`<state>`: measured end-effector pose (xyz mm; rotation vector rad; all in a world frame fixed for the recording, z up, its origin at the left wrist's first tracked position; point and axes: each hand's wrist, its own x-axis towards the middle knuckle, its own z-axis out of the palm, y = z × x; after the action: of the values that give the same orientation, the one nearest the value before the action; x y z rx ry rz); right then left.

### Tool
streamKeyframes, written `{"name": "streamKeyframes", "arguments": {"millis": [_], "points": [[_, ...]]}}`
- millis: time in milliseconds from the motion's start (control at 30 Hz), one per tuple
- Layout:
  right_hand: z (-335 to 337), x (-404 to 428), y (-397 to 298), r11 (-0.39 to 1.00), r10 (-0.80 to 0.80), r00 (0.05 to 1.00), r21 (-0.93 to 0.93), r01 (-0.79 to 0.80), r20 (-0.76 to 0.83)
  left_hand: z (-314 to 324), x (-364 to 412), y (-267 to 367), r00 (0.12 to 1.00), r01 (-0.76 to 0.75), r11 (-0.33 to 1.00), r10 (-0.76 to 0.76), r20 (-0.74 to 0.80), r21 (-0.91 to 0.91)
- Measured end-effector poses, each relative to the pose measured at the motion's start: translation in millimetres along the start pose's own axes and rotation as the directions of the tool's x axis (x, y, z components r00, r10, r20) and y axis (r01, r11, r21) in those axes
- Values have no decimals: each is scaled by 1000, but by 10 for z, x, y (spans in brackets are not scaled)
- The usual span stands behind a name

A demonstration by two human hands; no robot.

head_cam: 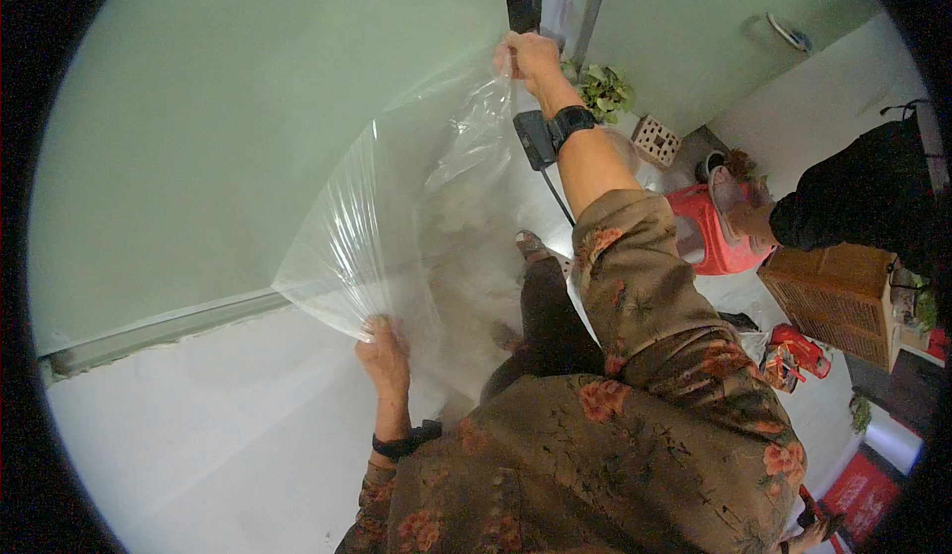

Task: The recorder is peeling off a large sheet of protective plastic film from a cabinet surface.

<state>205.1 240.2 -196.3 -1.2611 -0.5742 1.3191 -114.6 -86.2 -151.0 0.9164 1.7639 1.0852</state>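
Observation:
A clear plastic film (357, 249) is stretched between my two hands in front of a pale green panel (186, 145). Its lower left edge is gathered in my left hand (384, 353), and creases fan upward from that grip. My right hand (529, 57) pinches the upper corner, with the arm reaching far forward beside the panel's edge. Through the film I see the floor, blurred. Both my wrists wear black straps; a black box (535, 139) with a cable hangs by the right one.
Another person's foot (723, 189) rests on a red plastic stool (714, 238) at right. Nearby are a wooden cabinet (833, 293), a leafy plant (606, 91), a perforated block (657, 141) and red packages (799, 353). A metal handle (788, 32) is on another green panel. My sandalled foot (531, 245) is below.

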Motion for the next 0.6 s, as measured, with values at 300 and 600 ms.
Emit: {"name": "streamKeyframes", "arguments": {"millis": [300, 600], "points": [[-69, 71, -20, 755, -537, 843, -458, 469, -21, -28, 89, -154, 998, -50, 993, 54, -40, 104], [-55, 291, 61, 407, -760, 646, -825, 393, -67, 20, 36, -69, 998, 13, 996, -7, -68, 84]]}}
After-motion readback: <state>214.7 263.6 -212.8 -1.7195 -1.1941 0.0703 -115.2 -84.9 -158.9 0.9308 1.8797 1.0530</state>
